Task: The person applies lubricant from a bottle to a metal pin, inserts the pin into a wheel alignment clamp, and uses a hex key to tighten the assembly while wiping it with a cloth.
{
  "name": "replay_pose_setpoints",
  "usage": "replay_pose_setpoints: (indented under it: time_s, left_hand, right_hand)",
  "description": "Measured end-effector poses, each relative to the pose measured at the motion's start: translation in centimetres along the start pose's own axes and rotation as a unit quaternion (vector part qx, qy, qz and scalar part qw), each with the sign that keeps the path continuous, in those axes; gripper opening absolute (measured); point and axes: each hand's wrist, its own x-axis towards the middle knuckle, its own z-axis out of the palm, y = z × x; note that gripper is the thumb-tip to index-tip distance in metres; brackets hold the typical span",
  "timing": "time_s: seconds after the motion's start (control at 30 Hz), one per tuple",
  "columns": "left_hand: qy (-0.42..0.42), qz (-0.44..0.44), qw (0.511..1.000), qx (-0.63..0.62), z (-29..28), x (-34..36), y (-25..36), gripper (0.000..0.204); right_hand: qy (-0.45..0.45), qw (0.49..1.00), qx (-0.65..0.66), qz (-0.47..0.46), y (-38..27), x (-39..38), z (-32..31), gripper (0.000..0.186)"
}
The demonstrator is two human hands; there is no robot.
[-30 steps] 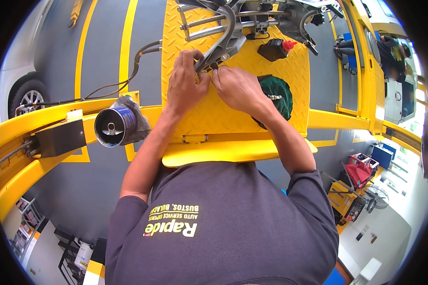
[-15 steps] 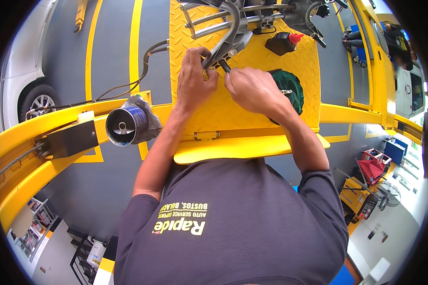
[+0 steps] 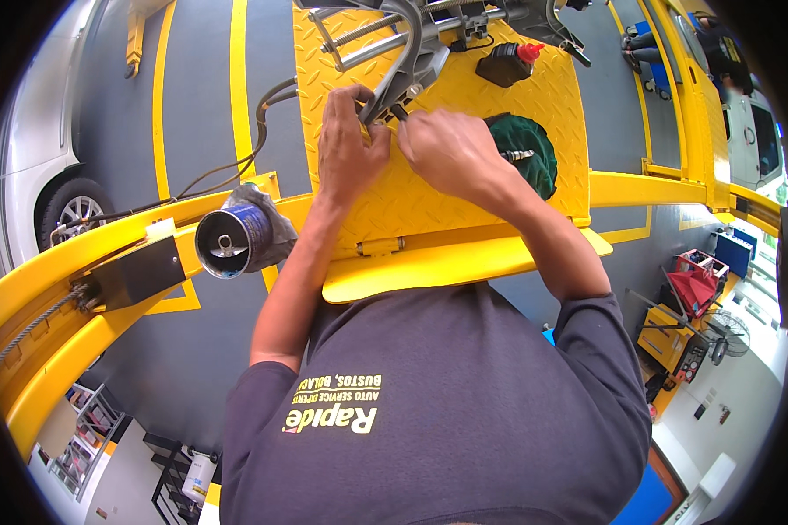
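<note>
My left hand (image 3: 350, 144) is closed around the lower end of a grey metal bracket (image 3: 409, 54) that lies on a yellow tread-plate platform (image 3: 464, 201). My right hand (image 3: 451, 149) is right beside it, fingertips pinching a small dark part (image 3: 397, 112) at the same end of the bracket. The two hands nearly touch. What sits between the fingers is mostly hidden. The bracket joins a threaded rod and other grey metal parts (image 3: 464, 17) at the platform's far edge.
A green cloth (image 3: 530, 140) with a small metal tool (image 3: 517, 155) lies just right of my right hand. A black bottle with a red cap (image 3: 508, 61) stands beyond it. A blue can (image 3: 232, 241) rests on the yellow beam at left. A white car (image 3: 26, 175) is far left.
Both hands stay on the bracket's end and have closed in on each other. The view has shifted, so the hands and platform sit higher in the picture.
</note>
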Motion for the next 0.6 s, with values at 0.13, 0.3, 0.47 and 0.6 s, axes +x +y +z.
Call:
replay_pose_setpoints:
  time_s: [0.13, 0.3, 0.47, 0.6]
  left_hand:
    - [0.0, -0.005, 1.0, -0.009, 0.0, 0.0, 0.2, 0.041]
    - [0.001, -0.002, 1.0, -0.019, -0.2, -0.1, -0.1, 0.04]
    - [0.004, -0.006, 1.0, -0.026, 0.0, -0.1, 0.2, 0.041]
    - [0.002, -0.006, 1.0, -0.02, -0.2, 0.0, -0.1, 0.042]
  right_hand:
    - [-0.006, 0.997, 0.054, 0.051, -0.6, -0.3, -0.5, 0.033]
    - [-0.053, 0.998, 0.029, 0.019, -0.3, 0.5, -1.2, 0.037]
    - [-0.029, 0.996, 0.067, 0.042, -0.2, 0.6, -0.7, 0.042]
    - [-0.075, 0.995, 0.06, 0.042, -0.2, 0.5, -1.7, 0.042]
